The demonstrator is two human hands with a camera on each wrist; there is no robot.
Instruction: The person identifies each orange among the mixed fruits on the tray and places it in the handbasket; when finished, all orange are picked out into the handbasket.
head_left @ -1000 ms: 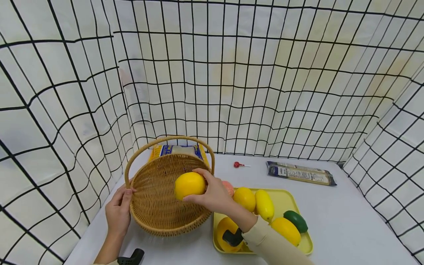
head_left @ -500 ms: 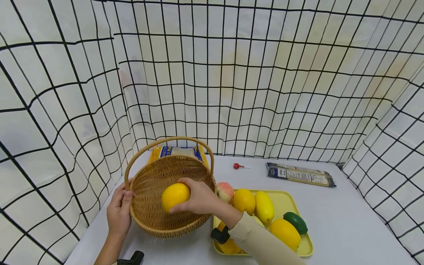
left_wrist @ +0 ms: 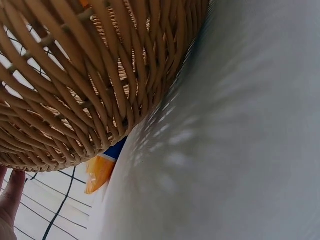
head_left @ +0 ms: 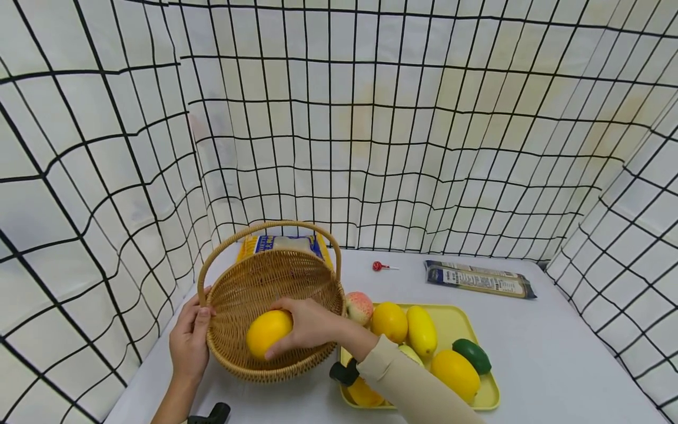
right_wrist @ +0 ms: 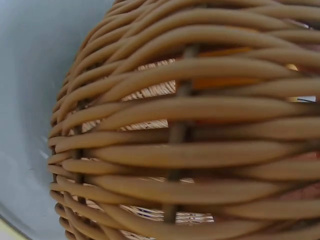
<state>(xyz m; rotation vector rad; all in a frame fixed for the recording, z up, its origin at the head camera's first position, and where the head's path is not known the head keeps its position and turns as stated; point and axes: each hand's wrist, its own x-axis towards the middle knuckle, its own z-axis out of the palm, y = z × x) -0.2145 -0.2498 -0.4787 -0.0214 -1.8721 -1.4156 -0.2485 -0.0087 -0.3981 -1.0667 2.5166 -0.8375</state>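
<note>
A wicker basket (head_left: 275, 282) with an arched handle tilts toward me in the head view. At its left side, my left hand (head_left: 189, 335) grips the rim near the handle's foot, thumb on the inside edge. My right hand (head_left: 307, 327) reaches over the right rim into the basket and holds a yellow lemon (head_left: 269, 334) low inside. In the left wrist view the basket's woven underside (left_wrist: 100, 90) is close, with the left fingers (left_wrist: 11, 197) at its edge. The right wrist view is mostly filled by the basket's woven wall (right_wrist: 190, 150).
Right of the basket lies a yellow tray (head_left: 466, 321) with a peach (head_left: 360, 307), several yellow fruits (head_left: 422, 330) and a dark green fruit (head_left: 472, 355). Behind are a yellow-and-blue packet (head_left: 286, 243), a red lollipop (head_left: 378, 266) and a long noodle packet (head_left: 479, 279). Black netting (head_left: 371, 141) surrounds the table.
My right hand has moved left and down into the basket with the lemon, revealing more of the peach. My left hand keeps its grip on the rim.
</note>
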